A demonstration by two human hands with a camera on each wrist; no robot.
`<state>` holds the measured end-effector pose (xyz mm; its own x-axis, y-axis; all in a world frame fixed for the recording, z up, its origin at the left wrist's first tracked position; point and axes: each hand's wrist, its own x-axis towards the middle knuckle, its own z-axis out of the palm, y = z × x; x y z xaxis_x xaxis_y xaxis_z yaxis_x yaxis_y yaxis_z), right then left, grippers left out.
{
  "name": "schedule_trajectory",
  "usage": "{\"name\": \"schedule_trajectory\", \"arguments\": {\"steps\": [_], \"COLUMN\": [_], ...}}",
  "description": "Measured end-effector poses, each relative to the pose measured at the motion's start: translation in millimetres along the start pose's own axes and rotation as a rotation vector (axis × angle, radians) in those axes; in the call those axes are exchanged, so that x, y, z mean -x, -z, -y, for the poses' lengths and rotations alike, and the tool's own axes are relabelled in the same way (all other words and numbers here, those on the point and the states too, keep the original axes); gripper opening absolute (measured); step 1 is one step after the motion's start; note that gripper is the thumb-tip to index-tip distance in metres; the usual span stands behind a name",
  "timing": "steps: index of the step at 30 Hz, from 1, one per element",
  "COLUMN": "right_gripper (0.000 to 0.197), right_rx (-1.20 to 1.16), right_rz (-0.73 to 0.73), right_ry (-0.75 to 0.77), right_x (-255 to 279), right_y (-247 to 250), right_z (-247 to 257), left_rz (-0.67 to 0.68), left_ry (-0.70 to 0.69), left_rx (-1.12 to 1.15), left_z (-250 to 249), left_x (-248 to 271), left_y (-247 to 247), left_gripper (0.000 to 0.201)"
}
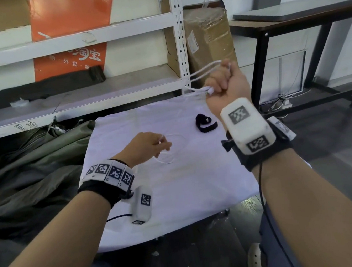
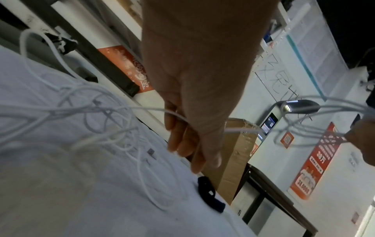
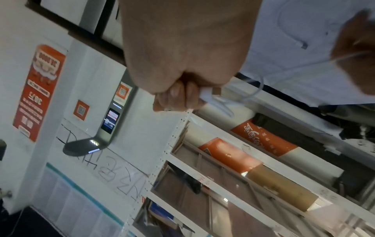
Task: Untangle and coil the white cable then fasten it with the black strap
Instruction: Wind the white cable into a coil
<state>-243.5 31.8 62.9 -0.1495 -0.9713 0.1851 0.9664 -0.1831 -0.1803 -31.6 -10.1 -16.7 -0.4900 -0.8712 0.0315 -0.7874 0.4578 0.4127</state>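
Observation:
My right hand [image 1: 222,80] is raised above the far right corner of the white cloth [image 1: 198,185], fist curled round a few loops of the white cable [image 1: 202,72]; a plug end sticks out by the fingers [image 3: 182,97]. My left hand [image 1: 150,144] hovers low over the cloth's middle and pinches a loose strand of the cable [image 2: 176,115]. More cable [image 2: 113,137] lies in tangled loops on the cloth. The black strap [image 1: 205,123] lies curled on the cloth between my two hands, untouched; in the left wrist view the black strap [image 2: 211,194] sits near the cloth's edge.
A white metal shelf rack [image 1: 179,35] stands right behind the cloth with an orange-and-white box [image 1: 69,35] on it. A taped cardboard box [image 1: 208,40] is beside the rack, a black-framed table [image 1: 290,27] at right. Grey-green fabric [image 1: 33,165] is heaped at left.

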Motion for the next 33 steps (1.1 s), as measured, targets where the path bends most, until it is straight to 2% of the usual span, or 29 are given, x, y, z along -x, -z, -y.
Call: {"name": "schedule_trajectory", "arguments": {"steps": [2, 4, 7, 10, 12, 14, 16, 18, 20, 23, 25, 28, 33], "right_gripper": [0.047, 0.045, 0.043, 0.039, 0.034, 0.032, 0.03, 0.024, 0.022, 0.029, 0.028, 0.015, 0.026], "right_rx": [0.007, 0.093, 0.241, 0.414, 0.554, 0.646, 0.704, 0.842, 0.977, 1.126, 1.289, 1.524, 1.759], "right_rz": [-0.151, -0.286, -0.406, -0.574, -0.675, -0.708, -0.671, -0.606, -0.494, -0.307, -0.209, -0.027, 0.181], "right_ry": [0.126, 0.202, 0.2, 0.291, 0.324, 0.336, 0.305, 0.199, 0.104, -0.028, -0.151, -0.29, -0.528], "right_x": [-6, -9, -5, -7, -8, -8, -7, -5, -3, -1, 3, 12, 24], "right_y": [8, 18, 37, 52, 57, 59, 60, 61, 63, 65, 63, 60, 60], "right_z": [8, 15, 16, 6, -3, -12, -20, -31, -43, -56, -62, -72, -83], "left_rz": [0.123, 0.186, 0.211, 0.236, 0.282, 0.353, 0.403, 0.432, 0.438, 0.4, 0.362, 0.3, 0.15], "left_ry": [0.012, 0.051, 0.066, 0.042, 0.031, 0.016, 0.002, -0.047, -0.115, -0.176, -0.197, -0.209, -0.197], "left_rx": [-0.213, -0.253, -0.247, -0.245, -0.264, -0.322, -0.368, -0.428, -0.489, -0.5, -0.45, -0.308, -0.062], "left_z": [8, 20, 27, 22, 18, 16, 17, 17, 12, 2, -2, -7, -13], "left_x": [2, 6, 12, 17, 19, 22, 23, 21, 19, 18, 18, 19, 21], "left_y": [-1, 1, 6, 8, 8, 8, 7, 6, 5, 4, 4, 6, 12], "left_gripper": [0.015, 0.01, 0.018, 0.026, 0.034, 0.041, 0.039, 0.038, 0.035, 0.034, 0.034, 0.03, 0.022]}}
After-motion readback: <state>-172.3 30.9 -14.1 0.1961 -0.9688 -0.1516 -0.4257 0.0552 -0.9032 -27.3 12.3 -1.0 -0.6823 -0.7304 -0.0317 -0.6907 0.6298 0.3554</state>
